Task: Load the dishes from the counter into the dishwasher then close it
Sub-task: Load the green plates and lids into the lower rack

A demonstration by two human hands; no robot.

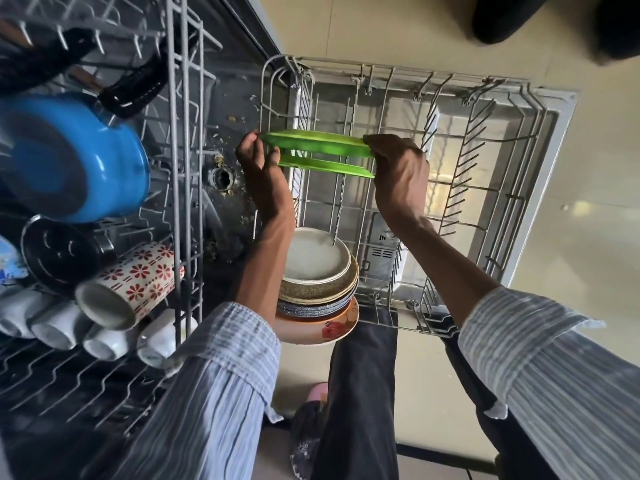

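Two green plates [317, 147] stand on edge over the pulled-out lower rack [450, 188]. My left hand [258, 171] pinches their left rims and my right hand [398, 168] grips their right rims. Below them in the same rack stands a row of plates [317, 268]: white, speckled brown, grey, and a cream one with a red flower. The upper rack [187, 133] on the left holds a blue pot [72, 157], a red-flowered mug [128, 282] and several white cups [104, 337].
The open dishwasher door [561, 140] lies under the lower rack, over a beige floor. Food crumbs lie on the dark tub floor [225, 133]. A black lid [59, 254] and black handles sit in the upper rack. My legs stand at the rack's near edge.
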